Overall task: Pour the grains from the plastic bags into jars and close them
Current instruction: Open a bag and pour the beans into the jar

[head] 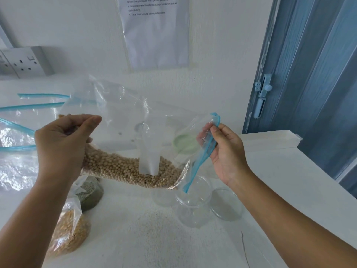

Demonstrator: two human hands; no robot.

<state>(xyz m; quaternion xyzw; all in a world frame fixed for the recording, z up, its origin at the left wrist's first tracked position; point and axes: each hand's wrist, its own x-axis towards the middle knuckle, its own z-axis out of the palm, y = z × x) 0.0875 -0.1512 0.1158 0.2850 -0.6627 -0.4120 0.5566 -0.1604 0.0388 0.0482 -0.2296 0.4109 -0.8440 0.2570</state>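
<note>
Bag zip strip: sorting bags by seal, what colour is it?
Light blue zip strip, clearest in the head view.

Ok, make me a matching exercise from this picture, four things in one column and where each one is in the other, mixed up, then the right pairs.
Things:
1. soybean bag
2. open jar
3. corn bag
4. green lid

Places:
A. on the counter, lower left
B. seen through the held bag, behind it
C. held up between both hands
D. on the counter, under the bag's blue zip end

Pairs: 1-C, 2-D, 3-A, 4-B
</note>
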